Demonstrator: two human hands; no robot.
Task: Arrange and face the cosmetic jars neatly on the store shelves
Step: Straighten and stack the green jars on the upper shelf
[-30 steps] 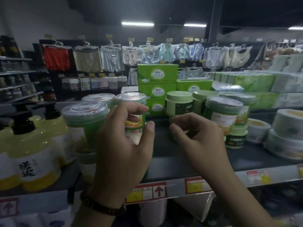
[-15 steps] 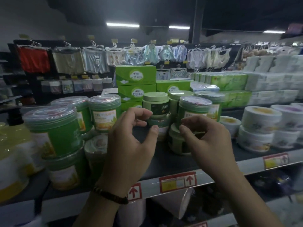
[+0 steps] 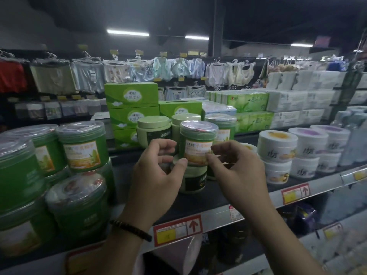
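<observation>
Now both hands are in around the jar (image 3: pixel 197 142), the green one with the clear lid and the yellow label. It's perched on a pale base jar (image 3: pixel 193 180) mid-shelf, between the green stacks (image 3: pixel 81 147) on the left and the white tubs (image 3: pixel 278 144) on the right. The left hand (image 3: pixel 156 175) is cupped in a C with its thumb up by the jar's lower left edge. The right hand (image 3: pixel 236 171) is curled the same way, fingertips at the label's right side. Grasping or just short of it? I can't tell; the fingers overlap the jar but contact isn't clear.

It looks like a facing job, so here's how I'd play it:
- Take the jar by its sides, below the lid, with thumb and fingers opposed.
- The wrap looks glossy and probably slippery, so use a firm, even hold.
- The label already shows roughly frontward, so only a small twist should be needed, not a lift.
- Two jars high can topple, so one hand would do well to steady the base jar while the other turns.
- Centre the jar on the lid beneath it, then bring the stack in line with the shelf edge (image 3: pixel 218 214) and its neighbours.
</observation>
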